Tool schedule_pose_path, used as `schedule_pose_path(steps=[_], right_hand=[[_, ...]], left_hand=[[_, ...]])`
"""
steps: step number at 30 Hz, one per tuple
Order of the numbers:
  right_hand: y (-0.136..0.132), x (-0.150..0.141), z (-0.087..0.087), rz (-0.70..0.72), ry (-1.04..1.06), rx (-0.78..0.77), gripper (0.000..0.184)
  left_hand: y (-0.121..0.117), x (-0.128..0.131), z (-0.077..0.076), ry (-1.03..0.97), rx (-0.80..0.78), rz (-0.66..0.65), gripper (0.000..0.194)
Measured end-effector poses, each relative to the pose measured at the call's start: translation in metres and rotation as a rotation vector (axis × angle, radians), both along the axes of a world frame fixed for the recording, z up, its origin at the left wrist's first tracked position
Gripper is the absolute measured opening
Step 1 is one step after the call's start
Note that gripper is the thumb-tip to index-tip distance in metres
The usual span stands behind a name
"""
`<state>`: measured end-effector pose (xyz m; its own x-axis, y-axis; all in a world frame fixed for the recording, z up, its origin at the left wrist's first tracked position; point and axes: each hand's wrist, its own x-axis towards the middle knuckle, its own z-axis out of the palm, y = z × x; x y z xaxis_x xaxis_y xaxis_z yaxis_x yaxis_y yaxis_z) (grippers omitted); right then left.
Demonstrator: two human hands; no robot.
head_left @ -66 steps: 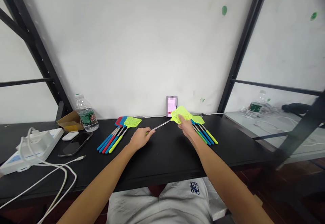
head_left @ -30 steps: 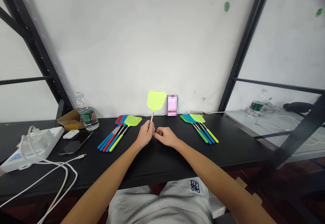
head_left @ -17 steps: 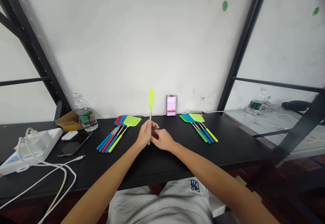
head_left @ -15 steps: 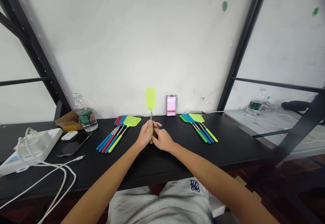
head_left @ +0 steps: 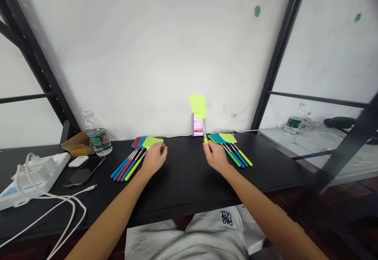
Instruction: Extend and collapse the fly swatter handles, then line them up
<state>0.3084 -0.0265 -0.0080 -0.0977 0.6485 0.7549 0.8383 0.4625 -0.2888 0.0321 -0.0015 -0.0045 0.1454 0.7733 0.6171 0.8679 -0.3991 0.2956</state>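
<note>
R hand (head_left: 217, 156) grips lime-yellow plastic-mesh fly swatter (head_left: 198, 106) by its handle, up at frame ctr., not yet down. L hand (head_left: 155, 155) half-curled, nothing seen in it, ctr.-left, overlapping red/blue/lime swatter fan (head_left: 125, 169); can't tell if touching. Green/blue/lime swatter fan (head_left: 241, 159) ctr.-right. Prob. well along: both fans already laid on black tabletop (head_left: 183, 189), just one swatter off it.

raised swatter (head_left: 199, 106) blurred, pink screen (head_left: 197, 127) partly covered, power strip (head_left: 12, 192) cut off
</note>
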Motion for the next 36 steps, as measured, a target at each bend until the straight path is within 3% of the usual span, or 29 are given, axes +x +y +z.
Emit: schedule_pose_path(steps=[3,6,9,12,18,23,31,34,36], right_hand=[[-0.004,0.067,-0.005,-0.239,-0.074,-0.055,0.038],[-0.006,0.139,-0.013,-0.399,-0.171,-0.297,0.041],[-0.002,0.195,-0.02,-0.387,-0.244,-0.557,0.043],[0.005,0.222,-0.023,-0.35,-0.288,-0.715,0.041],[0.013,0.217,-0.018,-0.339,-0.307,-0.803,0.043],[0.013,0.205,-0.015,-0.372,-0.378,-0.79,0.042],[0.012,0.206,-0.019,-0.382,-0.35,-0.733,0.043],[0.006,0.203,-0.019,-0.465,-0.287,-0.684,0.043],[0.001,0.194,-0.016,-0.58,-0.231,-0.573,0.043]], left_hand=[[0.002,-0.033,-0.004,0.2,-0.059,0.28,0.022],[0.0,-0.051,-0.009,0.335,-0.194,0.373,0.027],[-0.003,-0.052,-0.011,0.39,-0.243,0.403,0.031],[-0.004,-0.048,-0.01,0.387,-0.274,0.428,0.031],[-0.007,-0.051,-0.005,0.331,-0.33,0.5,0.034],[-0.005,-0.056,-0.004,0.317,-0.378,0.579,0.039],[-0.004,-0.057,-0.006,0.357,-0.399,0.534,0.035],[-0.005,-0.056,-0.008,0.372,-0.361,0.518,0.035],[-0.005,-0.053,-0.009,0.367,-0.309,0.523,0.037]])
